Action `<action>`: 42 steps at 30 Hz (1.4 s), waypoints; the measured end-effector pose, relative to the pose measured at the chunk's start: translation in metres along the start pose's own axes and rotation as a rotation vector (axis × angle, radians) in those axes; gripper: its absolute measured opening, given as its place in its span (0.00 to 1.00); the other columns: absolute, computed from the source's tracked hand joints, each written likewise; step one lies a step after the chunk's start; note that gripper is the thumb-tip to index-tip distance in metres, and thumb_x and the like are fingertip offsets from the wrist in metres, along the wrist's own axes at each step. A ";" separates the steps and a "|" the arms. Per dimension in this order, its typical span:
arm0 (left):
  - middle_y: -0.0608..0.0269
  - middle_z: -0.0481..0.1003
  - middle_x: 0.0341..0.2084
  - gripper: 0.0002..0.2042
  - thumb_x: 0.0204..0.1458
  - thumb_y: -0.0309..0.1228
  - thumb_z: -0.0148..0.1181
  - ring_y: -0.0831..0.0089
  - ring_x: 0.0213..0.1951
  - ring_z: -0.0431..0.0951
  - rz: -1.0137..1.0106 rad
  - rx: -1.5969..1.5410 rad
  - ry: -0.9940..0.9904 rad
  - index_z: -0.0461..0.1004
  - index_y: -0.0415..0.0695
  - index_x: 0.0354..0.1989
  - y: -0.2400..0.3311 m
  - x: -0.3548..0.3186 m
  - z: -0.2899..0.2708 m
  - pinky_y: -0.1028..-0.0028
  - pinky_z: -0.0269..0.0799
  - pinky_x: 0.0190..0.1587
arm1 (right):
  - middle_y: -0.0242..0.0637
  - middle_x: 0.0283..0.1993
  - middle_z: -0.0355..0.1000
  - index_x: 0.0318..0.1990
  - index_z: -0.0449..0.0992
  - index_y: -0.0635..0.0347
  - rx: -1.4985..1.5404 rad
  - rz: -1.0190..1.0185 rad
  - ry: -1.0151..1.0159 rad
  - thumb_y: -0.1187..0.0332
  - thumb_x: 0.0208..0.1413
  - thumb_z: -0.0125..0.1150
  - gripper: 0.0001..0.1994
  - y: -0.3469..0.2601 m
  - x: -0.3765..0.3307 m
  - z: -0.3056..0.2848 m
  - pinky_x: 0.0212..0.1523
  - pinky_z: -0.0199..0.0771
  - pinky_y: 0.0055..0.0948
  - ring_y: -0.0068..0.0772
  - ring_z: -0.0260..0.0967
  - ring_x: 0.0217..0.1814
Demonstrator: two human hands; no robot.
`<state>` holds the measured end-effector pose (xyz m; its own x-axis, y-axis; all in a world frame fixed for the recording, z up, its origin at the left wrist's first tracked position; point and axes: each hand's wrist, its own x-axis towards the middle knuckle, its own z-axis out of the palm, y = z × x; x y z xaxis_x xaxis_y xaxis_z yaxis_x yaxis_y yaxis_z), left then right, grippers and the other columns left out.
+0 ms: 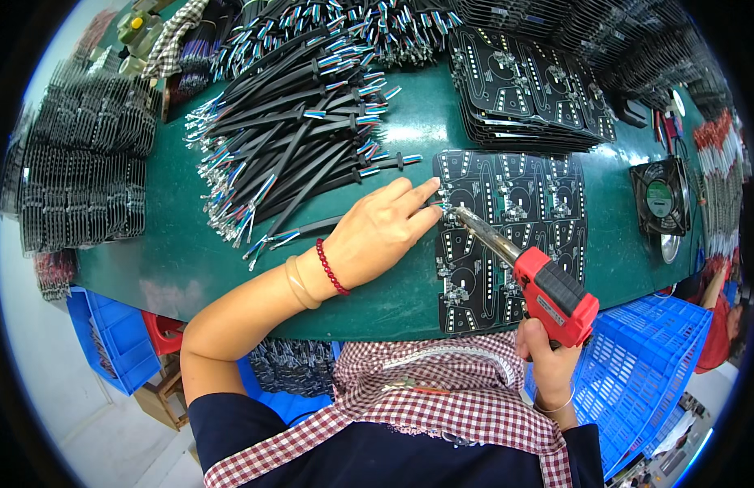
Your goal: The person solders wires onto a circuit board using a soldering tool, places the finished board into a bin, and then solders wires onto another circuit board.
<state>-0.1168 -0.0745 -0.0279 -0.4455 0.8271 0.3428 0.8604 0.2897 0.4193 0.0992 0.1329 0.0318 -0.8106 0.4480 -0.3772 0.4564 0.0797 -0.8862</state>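
Note:
My right hand (551,364) is wrapped round the handle of a red and black soldering gun (554,294). Its metal tip points up and left, at the left edge of a black circuit board panel (539,221). There my left hand (382,226) pinches the coloured wire ends of a black cable (309,230), close to the tip. The fingers partly cover the wires, so I cannot tell whether they touch the board. The cable's other end, with loose wires, lies on the green table (385,307) left of my wrist.
A heap of black cables (287,138) spreads beyond my left hand. Stacked circuit boards (531,89) stand behind the panel, with racked boards (84,191) at far left. A small fan (660,198) stands to the right. Blue crates (637,366) sit below the table edge.

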 end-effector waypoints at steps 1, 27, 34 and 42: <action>0.54 0.73 0.49 0.14 0.39 0.19 0.57 0.66 0.34 0.72 -0.006 0.005 0.003 0.75 0.39 0.39 0.001 0.000 0.000 0.71 0.73 0.39 | 0.32 0.39 0.73 0.46 0.73 0.64 -0.001 -0.002 0.000 0.73 0.48 0.67 0.16 -0.002 0.000 0.000 0.39 0.71 0.24 0.21 0.69 0.37; 0.52 0.73 0.48 0.11 0.40 0.18 0.59 0.63 0.33 0.72 -0.080 -0.032 0.057 0.74 0.38 0.36 0.009 -0.001 0.004 0.69 0.72 0.39 | 0.28 0.27 0.71 0.38 0.73 0.64 0.023 0.061 -0.019 0.76 0.50 0.63 0.08 -0.028 0.000 0.011 0.26 0.68 0.20 0.16 0.66 0.25; 0.51 0.73 0.48 0.12 0.40 0.18 0.60 0.63 0.34 0.72 -0.070 -0.028 0.045 0.74 0.37 0.37 0.009 0.000 0.003 0.68 0.72 0.39 | 0.33 0.16 0.65 0.41 0.68 0.70 0.015 -0.001 0.056 0.71 0.58 0.54 0.10 -0.029 0.000 0.016 0.17 0.58 0.20 0.20 0.61 0.15; 0.51 0.72 0.50 0.14 0.39 0.19 0.57 0.64 0.34 0.72 -0.046 0.029 0.021 0.74 0.37 0.39 0.011 -0.001 0.002 0.70 0.73 0.40 | 0.32 0.15 0.64 0.36 0.68 0.68 0.039 -0.047 0.026 0.72 0.59 0.53 0.06 -0.016 0.002 0.019 0.17 0.58 0.20 0.20 0.61 0.15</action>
<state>-0.1066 -0.0715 -0.0250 -0.4897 0.8021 0.3417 0.8456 0.3415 0.4103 0.0829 0.1153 0.0398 -0.8206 0.4679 -0.3282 0.4032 0.0669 -0.9126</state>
